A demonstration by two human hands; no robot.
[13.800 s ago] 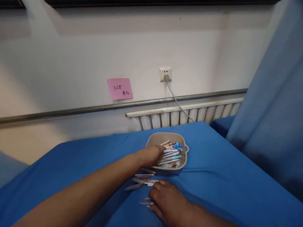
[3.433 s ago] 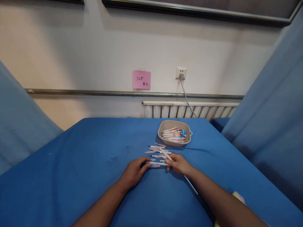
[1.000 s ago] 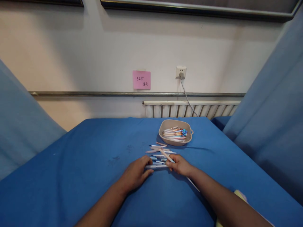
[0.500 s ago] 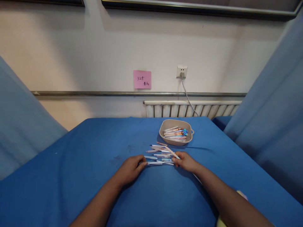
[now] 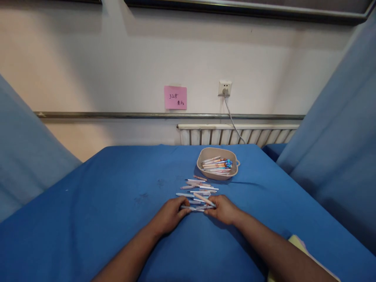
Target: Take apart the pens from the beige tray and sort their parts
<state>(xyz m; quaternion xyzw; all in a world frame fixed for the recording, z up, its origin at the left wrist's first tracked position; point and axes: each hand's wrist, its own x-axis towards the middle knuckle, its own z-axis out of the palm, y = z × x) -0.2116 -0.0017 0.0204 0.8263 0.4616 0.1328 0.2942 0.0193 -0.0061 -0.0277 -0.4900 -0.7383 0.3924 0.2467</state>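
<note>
My left hand (image 5: 173, 214) is closed, thumb and fingers pinching a slim, pale pen part (image 5: 192, 208) near the front of a loose row. Facing it, my right hand (image 5: 223, 210) is closed on a peach-coloured pen (image 5: 202, 199) that slants up to the left. Its fingertips also meet the right end of a thin pen piece; whether the two pieces join is too small to tell. Just beyond my hands lie several pen parts and white refills (image 5: 208, 188), roughly side by side, with a light blue pen barrel (image 5: 184, 194) among them.
Behind the row stands a beige basket (image 5: 202, 172) holding several pens (image 5: 217, 165). A blue cloth (image 5: 117, 188) covers the table. Something yellow (image 5: 295, 241) lies beside my right forearm. Blue curtains (image 5: 337, 129) hang at both sides, and a radiator (image 5: 205, 136) is behind.
Both hands have come closer together and slightly nearer to me, holding the thin pen pieces between them. The peach pen has moved along with my right hand.
</note>
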